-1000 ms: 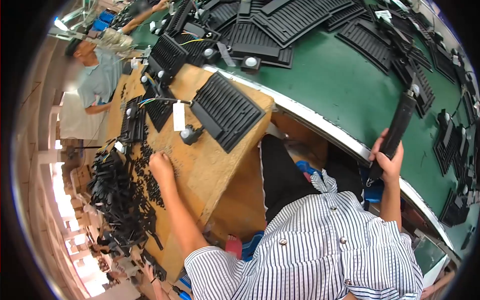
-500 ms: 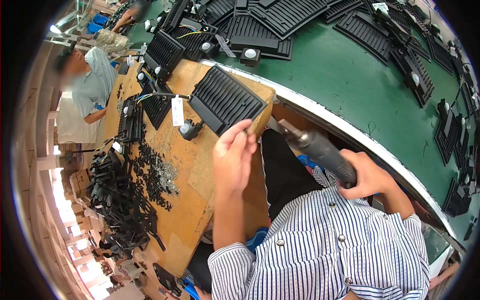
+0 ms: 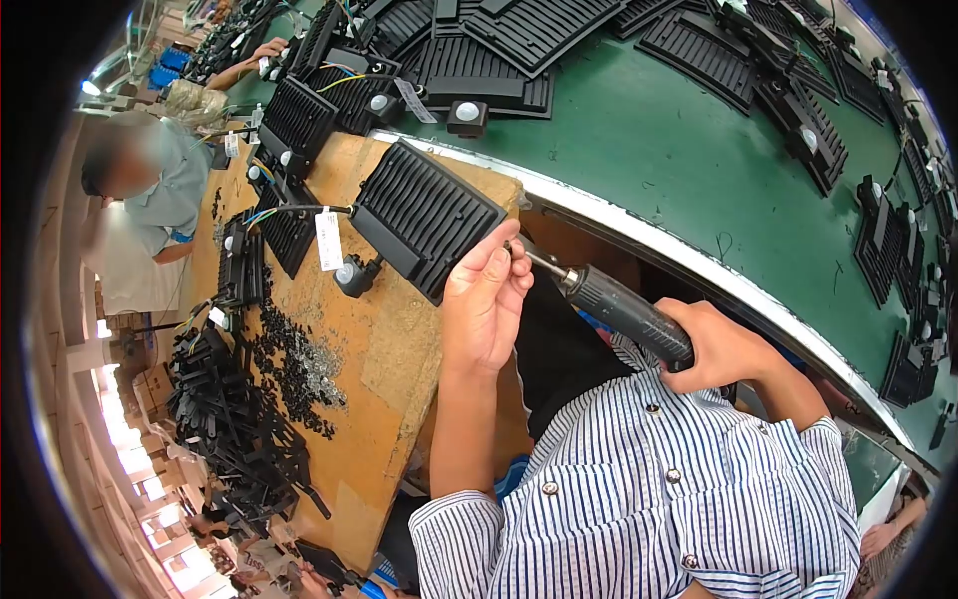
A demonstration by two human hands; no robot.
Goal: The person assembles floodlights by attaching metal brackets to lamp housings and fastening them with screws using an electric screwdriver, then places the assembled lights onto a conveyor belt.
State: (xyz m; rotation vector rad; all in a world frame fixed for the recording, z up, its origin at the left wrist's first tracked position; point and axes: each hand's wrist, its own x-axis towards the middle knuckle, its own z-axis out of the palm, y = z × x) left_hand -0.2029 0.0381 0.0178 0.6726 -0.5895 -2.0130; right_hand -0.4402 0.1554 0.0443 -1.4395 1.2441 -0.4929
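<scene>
My right hand [image 3: 714, 344] is wrapped round a black power screwdriver [image 3: 629, 314], its metal bit pointing left. The bit's tip meets a small dark part [image 3: 515, 247] pinched between the thumb and fingers of my left hand [image 3: 489, 290]. Just beside my left fingers, a black finned housing [image 3: 424, 212] lies on the corner of the wooden table [image 3: 399, 369]. From the housing a cable with a white label [image 3: 327, 240] runs left, and a sensor with a white dome [image 3: 349, 275] sits at its lower side.
Small black parts and clear bits [image 3: 309, 364] lie on the wood, beside a heap of black brackets [image 3: 225, 429]. More finned housings [image 3: 544, 30] cover parts of the green bench [image 3: 619, 170]. A person [image 3: 150, 180] is at the far left; others show at the lower edges.
From the table's small parts, my left hand has moved right and up. My right hand has brought the screwdriver from the bench's edge to my left fingers, turning it to point left.
</scene>
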